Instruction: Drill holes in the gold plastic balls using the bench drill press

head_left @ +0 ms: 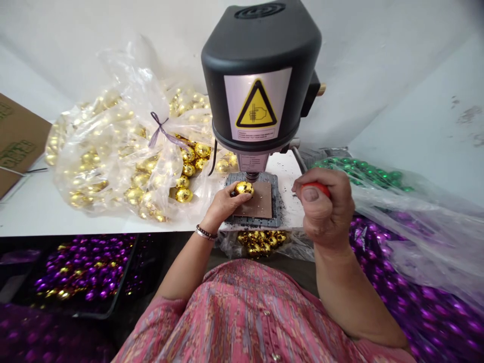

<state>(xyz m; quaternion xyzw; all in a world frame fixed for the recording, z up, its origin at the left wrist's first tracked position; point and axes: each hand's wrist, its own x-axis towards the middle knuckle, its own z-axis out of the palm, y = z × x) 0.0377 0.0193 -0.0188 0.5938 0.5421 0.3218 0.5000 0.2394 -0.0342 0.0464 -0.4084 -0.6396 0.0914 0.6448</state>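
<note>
Left hand: the person's left hand [224,206] lies palm-down on a flat brown square plate [257,200], fingers [231,197] held together and curled over a shiny gold ball [244,188], pinning it; a dark beaded bracelet [206,232] circles the wrist.

Gold ball: at the plate's upper left corner, right under the metal spindle tip [251,176] of the drill press; whether the two touch cannot be told.

Right hand: the person's right hand [325,206] is a tight fist, its fingers [321,204] clamped around a red tool handle [315,188], raised just beside the plate; the tool's tip is hidden.

Drill press: a black-headed bench drill press [260,65] with a yellow triangular warning label [256,105] stands over a dark grey metal base [278,201] — the brown plate rests on it.

Table: a white table [38,212] carries a clear plastic bag of gold balls [113,166], tied with purple ribbon [163,132], and a cardboard box [18,143].

Nearby: a clear bag of green beads [363,169] sits at right, above a heap of purple beads [416,282] — a black tray of purple and gold beads [85,267] lies below the table at left.
</note>
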